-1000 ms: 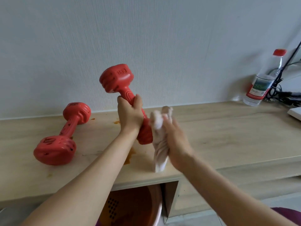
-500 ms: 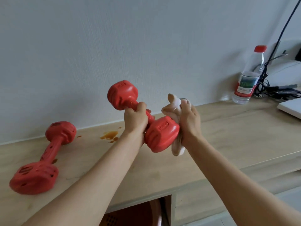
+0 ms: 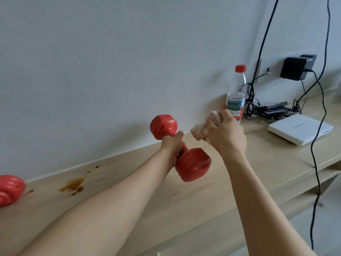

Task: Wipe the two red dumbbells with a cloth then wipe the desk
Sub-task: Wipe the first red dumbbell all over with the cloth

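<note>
My left hand [image 3: 170, 146] grips the handle of a red dumbbell [image 3: 192, 164] and holds it in the air above the wooden desk [image 3: 212, 196], one head up toward the wall, the other down toward me. My right hand [image 3: 226, 134] clutches a bunched white cloth [image 3: 201, 130] just right of the dumbbell, a small gap apart from it. The second red dumbbell [image 3: 10, 189] lies on the desk at the far left, only one head in view.
Brown liquid stains [image 3: 72, 185] mark the desk near the wall. A water bottle with a red cap [image 3: 237, 89] stands at the back right, beside tangled cables [image 3: 273, 108], a wall charger [image 3: 295, 68] and a flat white box [image 3: 299, 128]. A black cable [image 3: 315, 163] hangs down at the right.
The view has turned right, so the lying dumbbell slid to the left edge. My right hand with the cloth has lifted off the held dumbbell's lower head and now sits above it.
</note>
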Tool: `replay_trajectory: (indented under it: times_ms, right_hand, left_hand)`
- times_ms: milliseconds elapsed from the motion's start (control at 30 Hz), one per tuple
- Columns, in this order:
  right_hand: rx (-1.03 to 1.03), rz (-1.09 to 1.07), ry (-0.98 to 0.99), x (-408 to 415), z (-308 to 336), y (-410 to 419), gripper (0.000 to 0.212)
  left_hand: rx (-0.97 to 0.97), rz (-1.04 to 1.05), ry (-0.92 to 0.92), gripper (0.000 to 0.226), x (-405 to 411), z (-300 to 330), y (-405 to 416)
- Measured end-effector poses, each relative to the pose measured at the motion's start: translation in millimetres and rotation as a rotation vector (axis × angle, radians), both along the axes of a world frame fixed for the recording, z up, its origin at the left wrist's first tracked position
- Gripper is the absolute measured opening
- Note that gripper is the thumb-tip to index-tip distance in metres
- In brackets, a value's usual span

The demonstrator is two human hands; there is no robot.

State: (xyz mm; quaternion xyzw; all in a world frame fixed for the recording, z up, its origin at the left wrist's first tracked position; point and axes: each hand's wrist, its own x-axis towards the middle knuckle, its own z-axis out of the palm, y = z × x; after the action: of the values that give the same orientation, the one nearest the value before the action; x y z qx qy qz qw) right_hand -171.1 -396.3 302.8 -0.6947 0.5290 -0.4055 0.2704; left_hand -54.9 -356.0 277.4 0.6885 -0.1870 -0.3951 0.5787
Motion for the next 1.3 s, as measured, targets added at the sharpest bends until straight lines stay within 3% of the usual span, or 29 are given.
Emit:
replay_trajectory:
  times_ms: [133,267,400,500,733,833,933,1033,1100,1233,1300]
  right_hand:
    - [0.027,-0.013,0.014,-13,-5,-13,0.022]
    - [0.042,-0.032,-0.006,-19,-8,-19,0.022]
    - [0.046,-0.038,0.012,-19,-11,-20,0.02]
    - [0.058,-0.043,0.034,-20,-14,-21,0.022]
    - [0.067,-0.045,0.075,-14,-22,-19,0.025]
    - [0.068,-0.043,0.08,-12,-25,-17,0.027]
    - [0.079,-0.051,0.085,-12,-26,-15,0.028]
    - [0.08,-0.072,0.097,-15,-26,-16,0.028]
    - [0.079,-0.094,0.1,-18,-27,-18,0.028]
    - [0.104,-0.116,0.124,-19,-31,-20,0.027]
    - [0.118,-0.124,0.134,-20,-32,-22,0.027]
  left_hand:
    - [0.042,-0.05,0.033,0.031,-8,-11,-24]
    - [0.014,-0.088,0.083,0.013,-17,-15,-34]
    - [-0.044,-0.106,0.099,0.032,-29,-21,-42]
    - [-0.045,-0.096,0.087,0.033,-31,-30,-43]
    - [0.192,-0.389,-0.052,0.005,-19,-2,-19]
    - [0.213,-0.421,-0.081,0.007,-21,-4,-12]
    - [0.199,-0.408,-0.092,0.052,-25,-6,-14]
    - [0.182,-0.408,-0.083,0.011,-31,-8,-20]
    - [0.166,-0.367,-0.061,0.03,-32,-15,-25]
    - [0.141,-0.309,-0.045,0.019,-32,-17,-41]
    - [0.123,-0.294,-0.047,0.047,-29,-18,-49]
